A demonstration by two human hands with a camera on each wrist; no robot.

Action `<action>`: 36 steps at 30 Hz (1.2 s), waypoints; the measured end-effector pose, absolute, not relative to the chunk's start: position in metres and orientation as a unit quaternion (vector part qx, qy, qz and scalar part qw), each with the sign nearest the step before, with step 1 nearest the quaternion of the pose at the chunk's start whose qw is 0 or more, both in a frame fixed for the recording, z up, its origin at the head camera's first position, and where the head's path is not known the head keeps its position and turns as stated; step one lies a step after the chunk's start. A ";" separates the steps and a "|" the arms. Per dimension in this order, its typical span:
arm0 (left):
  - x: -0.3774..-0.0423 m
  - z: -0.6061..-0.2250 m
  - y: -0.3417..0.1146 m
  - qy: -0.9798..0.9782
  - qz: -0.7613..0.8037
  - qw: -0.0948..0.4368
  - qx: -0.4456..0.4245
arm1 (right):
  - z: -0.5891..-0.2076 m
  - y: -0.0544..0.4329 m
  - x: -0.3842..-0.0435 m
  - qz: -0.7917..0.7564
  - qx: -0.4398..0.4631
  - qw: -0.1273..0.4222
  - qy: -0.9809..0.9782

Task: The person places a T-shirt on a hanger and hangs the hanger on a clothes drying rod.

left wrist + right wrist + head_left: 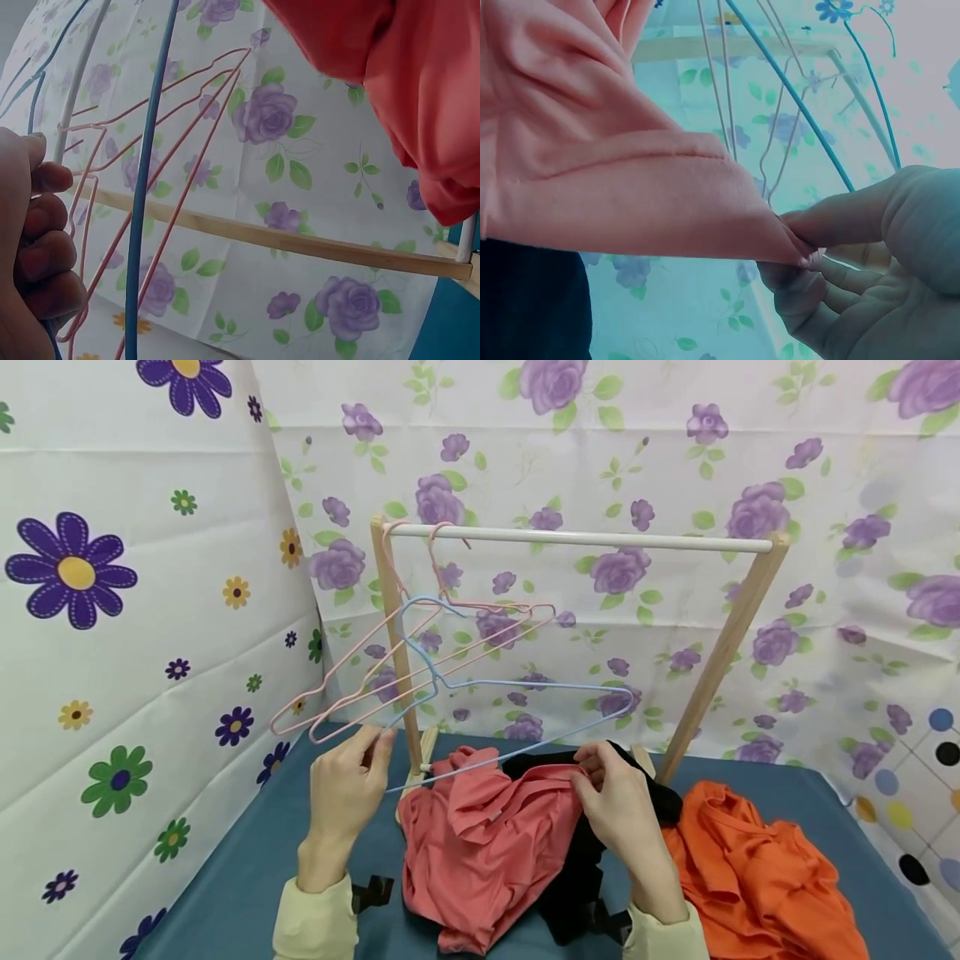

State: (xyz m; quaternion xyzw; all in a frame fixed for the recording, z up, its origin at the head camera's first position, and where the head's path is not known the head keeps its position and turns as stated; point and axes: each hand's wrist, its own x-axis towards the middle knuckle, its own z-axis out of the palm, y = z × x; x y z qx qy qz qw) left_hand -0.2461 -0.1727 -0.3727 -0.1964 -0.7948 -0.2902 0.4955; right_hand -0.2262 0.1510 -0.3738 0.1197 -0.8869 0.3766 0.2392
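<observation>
My left hand (347,785) grips a light blue clothes hanger (540,685) by its left end, and the hook points up. In the left wrist view the fingers (49,262) are curled, with the blue hanger's long bar (144,172) crossing beside them. A coral-pink garment (487,852) lies bunched below the hanger. My right hand (618,797) pinches its edge between thumb and fingers. The right wrist view shows that hemmed edge (645,195) stretched out to the fingertips (810,232). The hanger's lower bar passes above the cloth.
Two pink hangers (352,697) hang at the left end of the rack's white rod (585,537), held by wooden posts (720,660). Black cloth (573,893) lies beneath the coral garment. An orange garment (757,868) sits at right on the blue surface (232,877).
</observation>
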 end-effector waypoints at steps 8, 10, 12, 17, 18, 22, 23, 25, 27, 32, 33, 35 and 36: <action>-0.248 -0.374 -0.174 -0.800 -0.286 0.481 -0.215 | -0.370 0.163 -0.226 0.393 0.104 0.271 -0.873; -0.248 -0.374 -0.175 -0.801 -0.288 0.477 -0.220 | -0.369 0.165 -0.225 0.402 0.092 0.279 -0.867; -0.248 -0.374 -0.176 -0.801 -0.291 0.472 -0.226 | -0.367 0.167 -0.224 0.411 0.080 0.286 -0.862; -0.249 -0.376 -0.178 -0.802 -0.298 0.459 -0.242 | -0.365 0.173 -0.223 0.425 0.064 0.316 -0.846; -0.249 -0.376 -0.179 -0.802 -0.298 0.456 -0.243 | -0.365 0.174 -0.223 0.427 0.063 0.322 -0.842; -0.249 -0.378 -0.183 -0.804 -0.299 0.452 -0.244 | -0.363 0.176 -0.221 0.438 0.055 0.330 -0.835; -0.249 -0.378 -0.184 -0.805 -0.298 0.451 -0.244 | -0.363 0.177 -0.221 0.440 0.052 0.329 -0.834; -0.249 -0.379 -0.186 -0.806 -0.297 0.449 -0.246 | -0.362 0.179 -0.220 0.442 0.046 0.327 -0.834; -0.249 -0.379 -0.187 -0.807 -0.295 0.447 -0.250 | -0.361 0.181 -0.219 0.440 0.042 0.328 -0.835; -0.251 -0.381 -0.189 -0.805 -0.291 0.449 -0.256 | -0.358 0.187 -0.215 0.425 0.031 0.331 -0.842; -0.251 -0.381 -0.189 -0.804 -0.291 0.449 -0.258 | -0.358 0.188 -0.215 0.422 0.028 0.331 -0.844; -0.252 -0.382 -0.189 -0.802 -0.292 0.449 -0.264 | -0.357 0.191 -0.214 0.416 0.026 0.332 -0.846; -0.253 -0.381 -0.189 -0.800 -0.293 0.449 -0.269 | -0.356 0.192 -0.213 0.414 0.024 0.334 -0.847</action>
